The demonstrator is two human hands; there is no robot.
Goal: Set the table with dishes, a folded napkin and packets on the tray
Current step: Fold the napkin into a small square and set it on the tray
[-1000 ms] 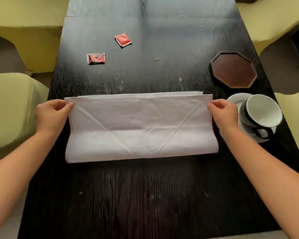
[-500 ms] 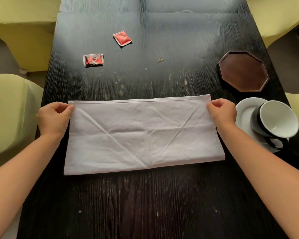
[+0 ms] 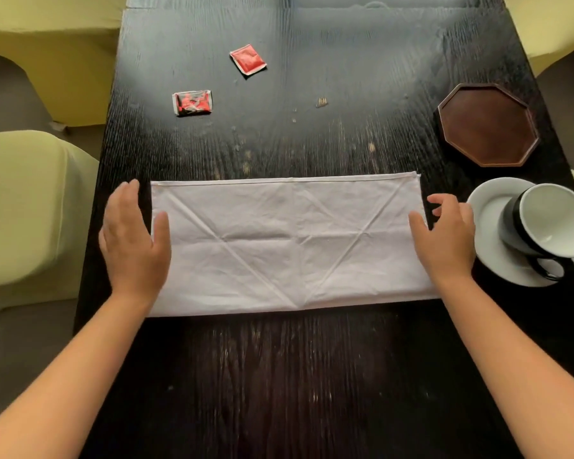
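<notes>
- creased white cloth napkin [image 3: 289, 243], folded into a long rectangle, lies flat mid-table on the black woodgrain table [image 3: 279, 376]
- left hand [image 3: 133, 240] and right hand [image 3: 444, 240] sit at its short ends, fingers loose and spread, gripping nothing
- two crinkly red foil packets [image 3: 248, 58] [image 3: 192, 102] lie further back
- octagonal brown wooden tray [image 3: 487, 124] far right; glossy black-and-white ceramic cup [image 3: 554, 223] tipped over on a white saucer [image 3: 491, 213]

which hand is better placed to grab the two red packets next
Left, probably: both packets lie far-left, ahead of the left hand; the right hand sits by the saucer.
</notes>
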